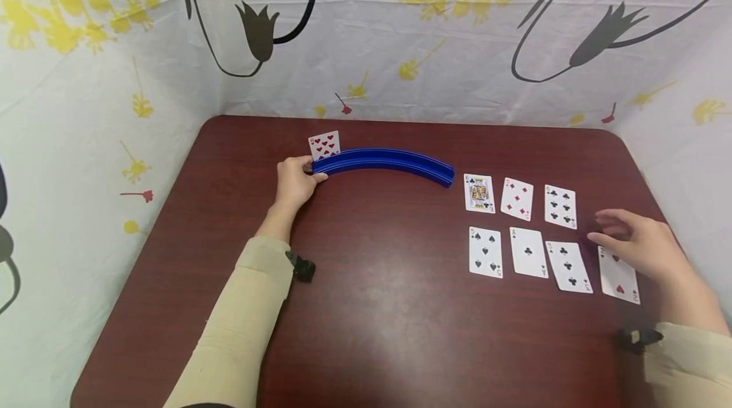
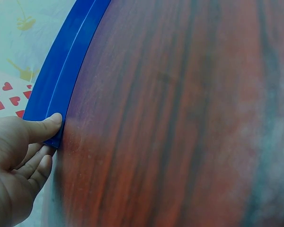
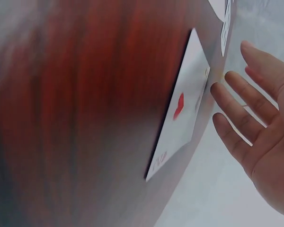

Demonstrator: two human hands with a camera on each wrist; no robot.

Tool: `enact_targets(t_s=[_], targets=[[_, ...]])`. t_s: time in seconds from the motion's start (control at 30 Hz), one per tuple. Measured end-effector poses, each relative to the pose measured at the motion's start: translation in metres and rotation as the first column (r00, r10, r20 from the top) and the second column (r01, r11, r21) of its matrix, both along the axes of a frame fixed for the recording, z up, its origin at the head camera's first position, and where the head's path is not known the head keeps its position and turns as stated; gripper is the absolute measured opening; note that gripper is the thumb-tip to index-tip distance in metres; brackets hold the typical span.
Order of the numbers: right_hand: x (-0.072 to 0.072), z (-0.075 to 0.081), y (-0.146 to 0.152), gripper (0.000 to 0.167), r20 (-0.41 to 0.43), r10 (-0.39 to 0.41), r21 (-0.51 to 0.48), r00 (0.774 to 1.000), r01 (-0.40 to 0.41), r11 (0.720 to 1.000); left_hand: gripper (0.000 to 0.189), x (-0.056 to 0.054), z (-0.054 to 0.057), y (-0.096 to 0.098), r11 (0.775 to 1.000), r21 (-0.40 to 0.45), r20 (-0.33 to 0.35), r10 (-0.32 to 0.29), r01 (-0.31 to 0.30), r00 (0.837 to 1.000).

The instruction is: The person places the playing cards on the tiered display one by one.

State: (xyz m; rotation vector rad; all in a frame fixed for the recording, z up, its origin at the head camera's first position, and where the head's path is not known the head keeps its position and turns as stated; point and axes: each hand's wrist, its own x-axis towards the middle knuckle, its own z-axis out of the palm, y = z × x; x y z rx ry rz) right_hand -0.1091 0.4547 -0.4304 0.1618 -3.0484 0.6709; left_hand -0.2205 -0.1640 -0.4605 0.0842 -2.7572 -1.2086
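Observation:
My left hand [image 1: 295,184] pinches the left end of a curved blue playing-card holder [image 1: 383,159], thumb on the near side. One hearts card [image 1: 324,145] stands upright in the holder at that same end. In the left wrist view, the thumb lies on the front of the holder [image 2: 61,71] and the other fingers are below and behind its end. Over at the right, my right hand [image 1: 646,244] hovers by the two of hearts [image 1: 619,283], overlapping its top in the head view. Its fingers are spread and relaxed, holding nothing, as the right wrist view shows.
Face-up cards lie in two rows right of the holder: a king of clubs [image 1: 478,193], five of diamonds [image 1: 517,199] and six of clubs [image 1: 560,206] behind; five of spades [image 1: 485,252], ace of clubs [image 1: 528,253] and three of clubs [image 1: 569,267] in front. Patterned cloth [image 1: 366,96] surrounds the table.

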Motion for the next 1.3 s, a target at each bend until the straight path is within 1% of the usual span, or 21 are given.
enact_targets(t_s=[0.17, 0.33, 0.47, 0.67, 0.83, 0.93, 1.03, 1.1, 1.3], targets=[[0.002, -0.003, 0.008, 0.055, 0.025, 0.003, 0.037, 1.0, -0.004, 0.999, 0.04, 0.0, 0.001, 0.0, 1.0, -0.002, 0.002, 0.001, -0.001, 1.0], [0.005, -0.004, 0.016, 0.06, 0.0, 0.008, 0.062, 1.0, -0.008, 0.998, 0.041, 0.0, 0.002, 0.0, 1.0, 0.001, 0.009, 0.001, -0.001, 1.0], [0.009, -0.001, 0.022, 0.069, 0.032, 0.01, 0.101, 0.999, -0.013, 0.995, 0.039, 0.001, 0.003, 0.001, 1.0, 0.008, 0.022, 0.006, -0.006, 1.0], [0.013, 0.001, 0.027, 0.078, 0.068, 0.021, 0.12, 0.997, -0.029, 0.992, 0.039, 0.0, 0.004, 0.001, 1.0, 0.012, 0.02, 0.005, -0.006, 1.0], [0.018, 0.0, 0.029, 0.088, 0.125, 0.056, 0.129, 0.991, -0.072, 0.989, 0.039, 0.001, 0.003, 0.001, 1.0, 0.003, 0.018, 0.008, -0.008, 1.0], [0.018, -0.001, 0.03, 0.092, 0.14, 0.072, 0.136, 0.988, -0.092, 0.986, 0.039, 0.0, 0.002, 0.0, 1.0, -0.001, 0.016, 0.009, -0.009, 1.0], [0.017, -0.001, 0.031, 0.091, 0.14, 0.084, 0.143, 0.987, -0.104, 0.984, 0.041, 0.001, 0.002, 0.0, 1.0, -0.002, 0.016, 0.01, -0.01, 1.0], [0.016, 0.0, 0.031, 0.086, 0.143, 0.086, 0.144, 0.986, -0.106, 0.984, 0.042, 0.001, 0.002, 0.0, 1.0, -0.002, 0.021, 0.009, -0.009, 1.0], [0.014, 0.002, 0.031, 0.075, 0.183, 0.072, 0.147, 0.98, -0.1, 0.984, 0.041, 0.001, 0.003, 0.001, 1.0, 0.004, 0.027, 0.006, -0.006, 1.0]])
